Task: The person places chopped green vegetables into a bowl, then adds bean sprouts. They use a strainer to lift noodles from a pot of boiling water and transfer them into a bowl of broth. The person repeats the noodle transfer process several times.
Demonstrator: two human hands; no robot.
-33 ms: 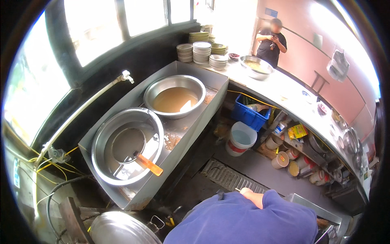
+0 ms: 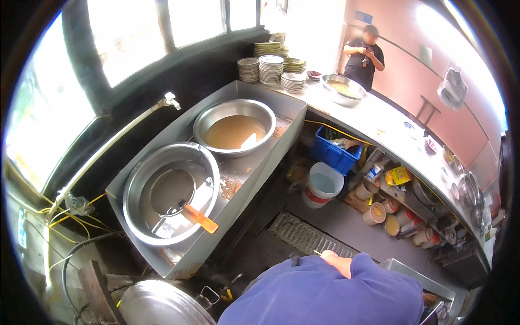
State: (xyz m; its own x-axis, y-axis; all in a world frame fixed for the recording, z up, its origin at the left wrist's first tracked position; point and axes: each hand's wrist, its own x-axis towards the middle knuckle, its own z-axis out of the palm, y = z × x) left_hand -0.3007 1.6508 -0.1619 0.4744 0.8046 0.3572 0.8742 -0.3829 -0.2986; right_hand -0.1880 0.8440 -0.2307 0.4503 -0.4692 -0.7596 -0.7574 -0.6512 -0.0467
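Only a blue sleeve (image 2: 325,295) and a small patch of bare arm or hand (image 2: 338,262) show at the lower edge; which hand it is and what its fingers do I cannot tell. My other hand is out of sight. Ahead on the left is a long steel sink trough (image 2: 254,179). Its near metal basin (image 2: 135,208) holds a round pan with an orange handle (image 2: 200,218). The far basin (image 2: 235,130) holds brownish water.
A tap pipe (image 2: 170,100) runs along the dark wall under the windows. Stacks of plates (image 2: 265,67) and a metal bowl (image 2: 344,89) stand on the counter. Another person (image 2: 365,54) stands at the far end. Below are a blue crate (image 2: 336,154), white bucket (image 2: 322,187), floor grate (image 2: 303,235) and tins (image 2: 379,211).
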